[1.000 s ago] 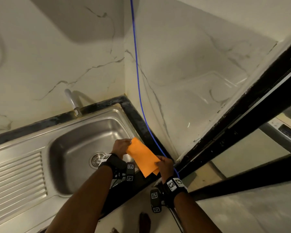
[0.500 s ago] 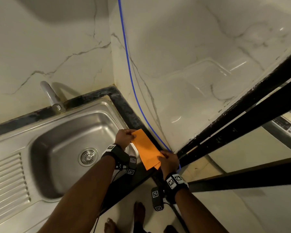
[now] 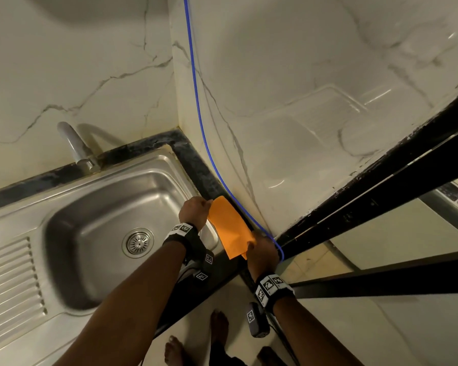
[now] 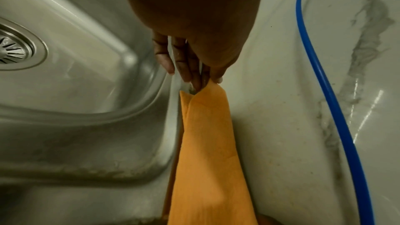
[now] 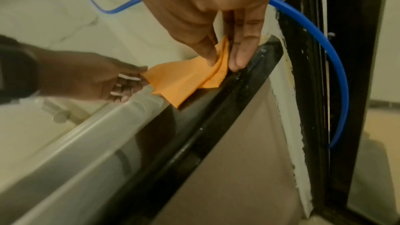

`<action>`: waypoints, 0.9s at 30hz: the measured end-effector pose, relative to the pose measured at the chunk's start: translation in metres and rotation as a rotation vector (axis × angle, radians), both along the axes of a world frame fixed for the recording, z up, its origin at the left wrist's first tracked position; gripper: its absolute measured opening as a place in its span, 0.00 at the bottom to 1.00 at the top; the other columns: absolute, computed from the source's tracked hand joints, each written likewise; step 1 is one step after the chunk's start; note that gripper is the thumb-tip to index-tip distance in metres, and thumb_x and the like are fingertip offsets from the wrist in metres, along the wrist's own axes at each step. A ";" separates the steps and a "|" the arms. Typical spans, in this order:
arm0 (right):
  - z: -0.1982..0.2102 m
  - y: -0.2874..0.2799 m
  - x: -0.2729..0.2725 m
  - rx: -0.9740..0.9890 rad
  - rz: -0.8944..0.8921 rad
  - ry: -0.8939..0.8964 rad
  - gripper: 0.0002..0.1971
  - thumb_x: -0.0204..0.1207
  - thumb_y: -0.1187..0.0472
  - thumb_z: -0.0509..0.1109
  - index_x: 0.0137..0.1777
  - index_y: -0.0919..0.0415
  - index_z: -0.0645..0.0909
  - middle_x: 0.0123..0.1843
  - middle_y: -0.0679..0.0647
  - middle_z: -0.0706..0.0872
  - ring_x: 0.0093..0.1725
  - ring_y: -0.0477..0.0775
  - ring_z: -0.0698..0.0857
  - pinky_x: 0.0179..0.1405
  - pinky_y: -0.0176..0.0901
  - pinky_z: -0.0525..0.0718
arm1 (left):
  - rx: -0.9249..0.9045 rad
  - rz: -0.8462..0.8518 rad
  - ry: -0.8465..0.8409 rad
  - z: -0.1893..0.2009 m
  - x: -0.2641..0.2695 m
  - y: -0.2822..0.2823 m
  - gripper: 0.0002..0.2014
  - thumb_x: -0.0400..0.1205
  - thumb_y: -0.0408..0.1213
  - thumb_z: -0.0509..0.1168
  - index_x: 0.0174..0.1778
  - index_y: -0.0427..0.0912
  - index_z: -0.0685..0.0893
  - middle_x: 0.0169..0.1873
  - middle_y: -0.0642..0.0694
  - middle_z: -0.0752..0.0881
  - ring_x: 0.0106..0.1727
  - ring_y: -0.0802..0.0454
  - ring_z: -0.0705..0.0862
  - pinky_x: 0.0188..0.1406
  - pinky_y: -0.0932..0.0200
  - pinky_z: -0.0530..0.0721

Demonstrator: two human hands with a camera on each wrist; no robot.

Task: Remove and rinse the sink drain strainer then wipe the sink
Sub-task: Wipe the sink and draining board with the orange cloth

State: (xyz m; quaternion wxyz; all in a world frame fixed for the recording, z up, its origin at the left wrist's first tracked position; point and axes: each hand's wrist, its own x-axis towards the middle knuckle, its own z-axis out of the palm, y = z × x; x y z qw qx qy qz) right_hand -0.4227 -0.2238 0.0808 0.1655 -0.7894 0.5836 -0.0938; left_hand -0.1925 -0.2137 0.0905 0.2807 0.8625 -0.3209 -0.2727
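Observation:
An orange cloth (image 3: 229, 228) is stretched between my two hands over the sink's right rim and the dark counter. My left hand (image 3: 195, 212) pinches its far end (image 4: 205, 85); my right hand (image 3: 259, 247) pinches its near end (image 5: 218, 57) between thumb and fingers. The round metal drain strainer (image 3: 138, 243) sits in the drain at the bottom of the steel sink (image 3: 95, 207), left of my left hand, with nothing touching it. In the left wrist view the strainer (image 4: 13, 50) shows at the left edge.
A metal tap (image 3: 74, 143) stands at the sink's back edge. A ribbed draining board (image 3: 8, 281) lies to the left. A blue hose (image 3: 196, 101) runs down the marble wall corner past my right hand. A black door frame (image 3: 381, 186) stands to the right. Bare feet (image 3: 217, 328) show below.
Both hands have kept their pinch on the orange cloth and shifted slightly right toward the wall corner. The head view has swung, bringing more of the sink into view.

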 end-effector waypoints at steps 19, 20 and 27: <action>-0.011 0.012 0.006 -0.169 0.390 0.224 0.13 0.74 0.63 0.68 0.59 0.61 0.84 0.59 0.63 0.87 0.55 0.65 0.87 0.48 0.55 0.89 | 0.149 -0.535 -0.300 -0.026 -0.037 0.029 0.37 0.87 0.46 0.67 0.89 0.39 0.59 0.90 0.37 0.55 0.89 0.40 0.61 0.85 0.45 0.65; -0.013 0.011 0.006 -0.149 0.401 0.209 0.16 0.72 0.61 0.74 0.61 0.61 0.85 0.62 0.64 0.87 0.57 0.66 0.88 0.51 0.57 0.89 | 0.156 -0.572 -0.317 -0.028 -0.039 0.032 0.39 0.87 0.47 0.67 0.89 0.37 0.57 0.90 0.35 0.53 0.90 0.39 0.57 0.86 0.43 0.64; -0.031 0.013 -0.004 -0.035 0.440 0.077 0.35 0.69 0.63 0.82 0.77 0.62 0.76 0.70 0.63 0.85 0.62 0.61 0.89 0.55 0.51 0.90 | 0.277 -0.640 -0.319 -0.030 -0.049 0.035 0.48 0.86 0.53 0.67 0.91 0.36 0.43 0.90 0.36 0.40 0.91 0.38 0.43 0.86 0.32 0.57</action>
